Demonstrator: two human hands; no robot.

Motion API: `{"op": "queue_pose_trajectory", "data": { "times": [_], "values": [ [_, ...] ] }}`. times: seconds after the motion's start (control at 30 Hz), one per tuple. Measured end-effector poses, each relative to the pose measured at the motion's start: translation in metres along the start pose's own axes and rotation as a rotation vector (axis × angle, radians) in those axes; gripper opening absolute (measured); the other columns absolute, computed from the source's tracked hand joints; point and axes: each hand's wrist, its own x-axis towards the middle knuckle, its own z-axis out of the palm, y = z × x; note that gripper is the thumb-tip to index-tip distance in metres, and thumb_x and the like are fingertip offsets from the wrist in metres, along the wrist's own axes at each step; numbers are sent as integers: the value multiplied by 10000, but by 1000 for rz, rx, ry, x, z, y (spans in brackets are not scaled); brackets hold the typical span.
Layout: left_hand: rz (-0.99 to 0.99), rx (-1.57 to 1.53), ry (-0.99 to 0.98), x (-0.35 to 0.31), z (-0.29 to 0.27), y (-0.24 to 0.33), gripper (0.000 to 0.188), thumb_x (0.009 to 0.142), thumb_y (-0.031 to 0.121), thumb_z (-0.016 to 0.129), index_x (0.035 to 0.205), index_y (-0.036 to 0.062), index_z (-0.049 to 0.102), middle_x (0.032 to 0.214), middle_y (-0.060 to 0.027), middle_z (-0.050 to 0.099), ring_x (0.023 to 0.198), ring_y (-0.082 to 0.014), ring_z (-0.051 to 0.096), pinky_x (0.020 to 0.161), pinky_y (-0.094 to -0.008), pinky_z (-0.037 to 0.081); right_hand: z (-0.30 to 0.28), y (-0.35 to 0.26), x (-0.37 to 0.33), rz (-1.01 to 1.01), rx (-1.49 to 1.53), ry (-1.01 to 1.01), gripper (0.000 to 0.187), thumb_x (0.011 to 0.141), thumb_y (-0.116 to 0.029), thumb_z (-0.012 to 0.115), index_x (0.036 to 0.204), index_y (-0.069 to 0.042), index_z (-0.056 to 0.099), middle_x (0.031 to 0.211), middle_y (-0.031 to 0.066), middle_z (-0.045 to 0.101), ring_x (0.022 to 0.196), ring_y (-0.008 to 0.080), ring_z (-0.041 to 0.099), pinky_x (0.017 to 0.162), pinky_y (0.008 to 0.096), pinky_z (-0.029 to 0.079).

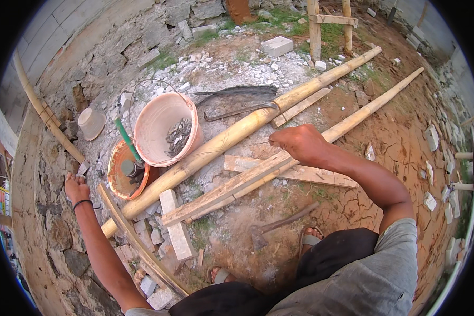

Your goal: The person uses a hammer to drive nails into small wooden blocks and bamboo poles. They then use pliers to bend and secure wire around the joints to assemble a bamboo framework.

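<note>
My right hand [298,144] is closed in a pinch above a squared wooden beam [231,185]. From its fingertips a thin wire [255,144] runs leftward over a long bamboo pole [237,128]. Far to the left, my left hand [77,188], a black band at its wrist, has curled fingers; whatever they hold is too small to make out. It is beside an orange bucket [115,167] containing a green-handled tool [127,138]. A pale pink bucket [158,118] with nails or metal bits [179,138] leans against the pole.
Behind the pole lie a bundle of black wire [237,94] and a bent pry bar [231,113]. A hammer-like tool [284,225] rests near my feet. Rubble, a white block [277,46] and a plank [316,175] lie around. A stone wall [58,231] runs along the left.
</note>
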Motion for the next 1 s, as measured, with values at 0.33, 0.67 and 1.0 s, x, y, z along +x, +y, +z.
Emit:
{"op": "queue_pose_trajectory", "data": {
  "times": [0.33, 0.67, 1.0],
  "values": [
    [298, 987, 521, 46, -115, -13, 206, 923, 148, 510, 1074, 66, 623, 814, -10, 567, 608, -139, 536, 496, -275, 423, -8, -7, -4, -117, -237, -150, 252, 810, -104, 556, 1011, -186, 685, 663, 49, 614, 588, 242, 633, 481, 387, 465],
    [-412, 334, -974, -298, 146, -85, 73, 977, 189, 498, 941, 135, 532, 584, 78, 312, 440, -42, 263, 382, -228, 228, 43, -67, 35, -972, -207, -119, 104, 815, -240, 554, 809, -137, 557, 643, -16, 525, 629, 141, 572, 571, 293, 420],
    [-803, 249, -1095, -437, 187, -81, 59, 992, 114, 466, 954, 77, 491, 909, -130, 638, 839, -172, 652, 757, -280, 540, 59, -99, 33, -1107, -138, -127, 155, 758, -258, 568, 736, -107, 542, 683, -1, 540, 671, 165, 582, 613, 308, 448]
  ]
}}
